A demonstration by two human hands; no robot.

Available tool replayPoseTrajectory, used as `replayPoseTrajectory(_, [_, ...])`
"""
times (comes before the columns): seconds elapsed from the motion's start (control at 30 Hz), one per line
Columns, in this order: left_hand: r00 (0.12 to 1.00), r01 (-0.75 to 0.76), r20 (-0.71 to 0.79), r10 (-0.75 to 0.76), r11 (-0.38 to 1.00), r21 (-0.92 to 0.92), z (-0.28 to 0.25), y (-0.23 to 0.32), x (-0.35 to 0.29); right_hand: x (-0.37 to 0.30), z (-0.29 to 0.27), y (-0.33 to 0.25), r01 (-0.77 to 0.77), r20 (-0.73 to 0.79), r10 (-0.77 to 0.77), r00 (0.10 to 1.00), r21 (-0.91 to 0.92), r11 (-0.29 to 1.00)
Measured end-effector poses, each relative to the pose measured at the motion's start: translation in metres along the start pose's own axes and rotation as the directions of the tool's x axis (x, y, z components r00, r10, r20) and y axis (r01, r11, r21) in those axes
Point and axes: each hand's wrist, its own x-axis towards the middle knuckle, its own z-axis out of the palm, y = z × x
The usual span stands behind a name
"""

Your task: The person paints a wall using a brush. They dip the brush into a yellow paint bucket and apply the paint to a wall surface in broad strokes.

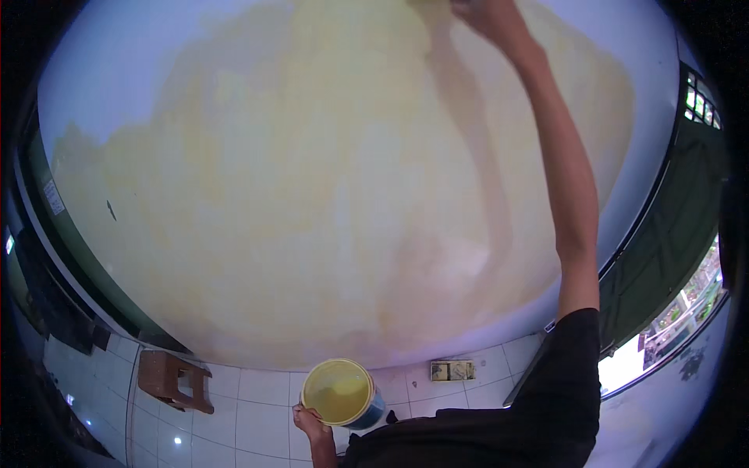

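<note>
My left hand [309, 422] is closed on the rim of a bucket [371, 413] with blue on its side. Inside the bucket is yellowish paint [343, 396]. Stretched high up in front of a wall [351, 195], my right hand [485, 14] is cut off by the top edge of the view. Its fingers look curled, but whatever they hold is out of sight. Uneven pale yellow paint covers much of the wall, while white shows at the upper left and along the right side. A shadow of my arm falls on the painted part.
On the white tiled floor [257, 388] a brown stool [162, 376] stands near the wall at the left. A small yellowish tray-like box [452, 370] lies right of the bucket. A dark green door [663, 226] stands at the right, beside a bright opening.
</note>
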Motion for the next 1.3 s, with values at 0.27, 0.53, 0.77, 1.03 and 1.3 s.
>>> replayPoseTrajectory(0.27, [1.0,0.006,-0.026,-0.007,0.998,-0.059,0.017,-0.008,0.013,-0.124,0.088,-0.07,0.462,0.252,-0.472,0.845,0.101,0.881])
replayPoseTrajectory(0.53, [0.983,0.097,0.161,-0.086,0.993,-0.065,0.027,-0.004,0.001,-0.03,0.089,-0.078,0.131,-0.259,0.06,0.964,0.66,0.74])
replayPoseTrajectory(0.77, [0.994,0.056,0.095,-0.061,0.997,0.06,0.021,-0.026,0.005,0.022,0.094,-0.002,0.037,-0.253,0.426,0.869,0.891,0.452])
replayPoseTrajectory(1.03, [0.983,0.063,0.17,-0.066,0.998,0.025,0.027,-0.015,-0.001,-0.042,-0.017,0.156,0.068,-0.473,0.466,0.748,0.753,0.655])
replayPoseTrajectory(1.3, [0.999,-0.035,-0.002,0.035,0.999,0.028,0.019,-0.002,0.015,-0.103,-0.136,0.242,-0.317,-0.635,0.574,0.517,0.48,0.818])
